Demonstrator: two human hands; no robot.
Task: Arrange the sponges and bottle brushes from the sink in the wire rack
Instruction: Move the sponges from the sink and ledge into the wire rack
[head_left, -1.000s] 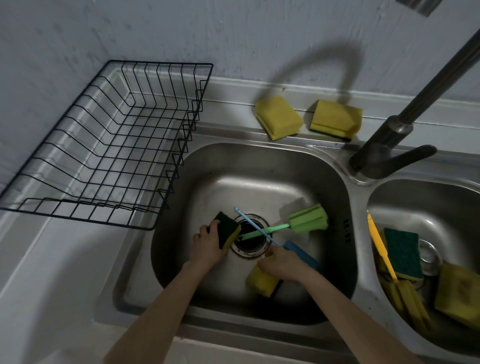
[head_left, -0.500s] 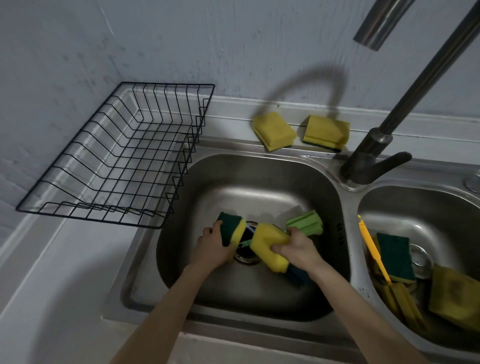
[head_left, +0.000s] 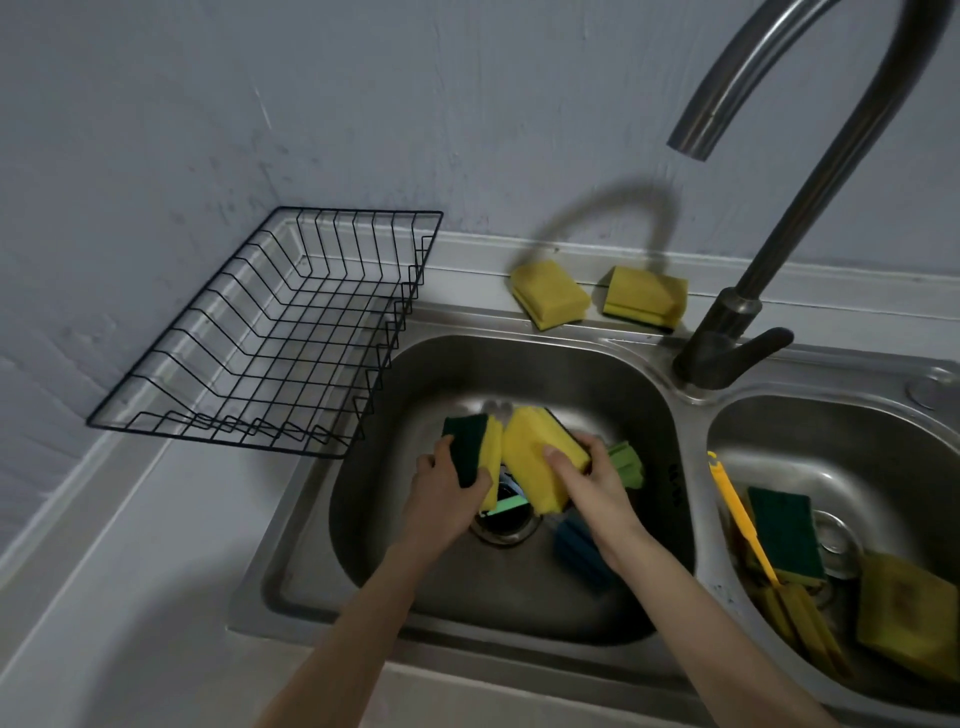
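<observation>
Barely begun: rack (head_left: 270, 338) holds nothing. Left hand (head_left: 447, 486) fingers clamped round one sponge (head_left: 472, 449), right hand (head_left: 584, 480) round another (head_left: 535, 460); brushes (head_left: 626, 462) below fingers, more sponges remaining.

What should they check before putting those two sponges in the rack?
1. Left hand grips green-backed sponge: ok.
2. Right hand grips yellow sponge: ok.
3. Wire rack has room: ok.
4. Path from left basin to rack is free: ok.
5. Sponges are done dripping: cannot tell.
6. Sink is emptied: not ok, green brush and blue brush remain.
</observation>
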